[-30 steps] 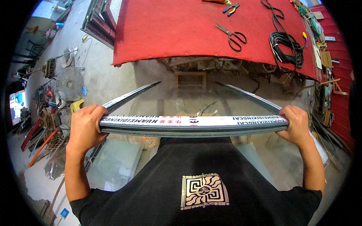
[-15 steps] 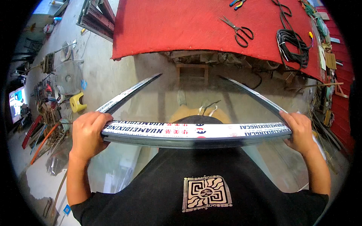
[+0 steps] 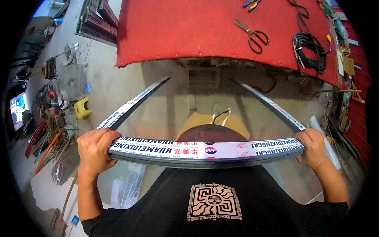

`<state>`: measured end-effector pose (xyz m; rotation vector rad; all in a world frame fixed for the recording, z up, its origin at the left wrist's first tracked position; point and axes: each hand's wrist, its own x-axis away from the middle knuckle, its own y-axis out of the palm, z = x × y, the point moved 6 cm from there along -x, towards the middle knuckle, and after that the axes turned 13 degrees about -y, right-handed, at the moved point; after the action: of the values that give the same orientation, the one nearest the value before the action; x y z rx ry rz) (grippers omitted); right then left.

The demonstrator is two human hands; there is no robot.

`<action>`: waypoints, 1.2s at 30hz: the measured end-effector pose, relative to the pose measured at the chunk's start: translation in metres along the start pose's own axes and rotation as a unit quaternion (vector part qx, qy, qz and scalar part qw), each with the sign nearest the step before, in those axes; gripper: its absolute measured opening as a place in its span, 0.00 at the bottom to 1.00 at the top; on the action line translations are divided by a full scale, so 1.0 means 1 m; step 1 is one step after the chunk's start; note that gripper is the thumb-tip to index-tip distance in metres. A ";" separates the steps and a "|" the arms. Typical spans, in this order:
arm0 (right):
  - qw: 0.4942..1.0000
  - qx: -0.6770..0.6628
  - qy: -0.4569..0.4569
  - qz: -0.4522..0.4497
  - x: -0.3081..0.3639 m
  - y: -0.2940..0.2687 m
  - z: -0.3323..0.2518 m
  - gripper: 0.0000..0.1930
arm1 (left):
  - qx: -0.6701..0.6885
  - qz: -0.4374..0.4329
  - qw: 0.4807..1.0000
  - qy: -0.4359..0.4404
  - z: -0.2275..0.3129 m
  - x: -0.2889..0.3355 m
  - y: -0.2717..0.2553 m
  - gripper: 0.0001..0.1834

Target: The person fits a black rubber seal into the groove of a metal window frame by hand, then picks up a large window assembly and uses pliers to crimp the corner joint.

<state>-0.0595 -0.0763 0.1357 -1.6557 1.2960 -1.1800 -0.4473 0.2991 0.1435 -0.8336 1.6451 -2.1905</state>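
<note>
A glazed window sash (image 3: pixel 225 151) hangs upright in front of my body, its near rail wrapped in white printed film with a dark seal along it. My left hand (image 3: pixel 94 152) is closed round the left corner, fingers over the edge. At the right corner, my right hand (image 3: pixel 314 148) grips the frame the same way. Both side rails run down and away, converging toward the floor. Through the glass, yellowish shorts, a drawstring and a shoe show. The sash's lower end is hard to make out.
Ahead stands a table with red cloth (image 3: pixel 177 31), bearing scissors (image 3: pixel 254 37), pliers (image 3: pixel 252 4) and coiled black cable (image 3: pixel 310 51). Film-wrapped profiles (image 3: pixel 98 21) lean at its left. A yellow stool (image 3: pixel 82 108), a fan (image 3: pixel 72 83) and cluttered rods stand left; long strips lie right.
The sash's near rail and both hands have come slightly lower in the picture, closer to my body. The grip stays the same. The table and surroundings shift a little with the view.
</note>
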 end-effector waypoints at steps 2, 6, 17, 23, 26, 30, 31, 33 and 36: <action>1.000 0.012 0.000 -0.002 0.003 -0.003 0.002 0.24 | 0.002 0.003 1.000 0.000 -0.007 -0.001 -0.001 0.22; 1.000 0.001 -0.009 -0.002 -0.012 -0.014 0.022 0.23 | 0.002 0.029 0.999 0.031 -0.007 -0.028 -0.011 0.22; 0.997 -0.014 -0.033 0.071 -0.113 -0.047 0.002 0.31 | 0.012 -0.010 0.998 0.063 0.048 -0.098 -0.033 0.18; 0.995 0.046 0.052 0.073 -0.125 -0.041 0.014 0.24 | 0.003 0.012 1.000 0.027 0.053 -0.117 -0.032 0.17; 0.993 0.047 0.063 0.083 -0.128 -0.040 0.014 0.24 | -0.005 0.000 1.000 0.021 0.053 -0.121 -0.033 0.17; 0.992 0.044 0.074 0.095 -0.122 -0.045 0.008 0.24 | -0.004 0.005 0.999 0.038 0.054 -0.124 -0.032 0.17; 0.991 0.043 0.083 0.092 -0.120 -0.046 0.007 0.24 | 0.003 0.008 0.999 0.037 0.055 -0.125 -0.032 0.17; 0.992 0.064 0.065 0.088 -0.124 -0.041 0.012 0.25 | 0.007 0.011 0.999 0.053 0.056 -0.127 -0.031 0.17; 0.993 0.068 0.059 0.077 -0.130 -0.042 0.015 0.26 | 0.041 0.005 0.997 0.069 0.056 -0.128 -0.031 0.17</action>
<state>-0.0416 0.0602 0.1397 -1.3803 1.3580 -1.2589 -0.3081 0.3342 0.1474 -0.6633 1.6038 -2.3385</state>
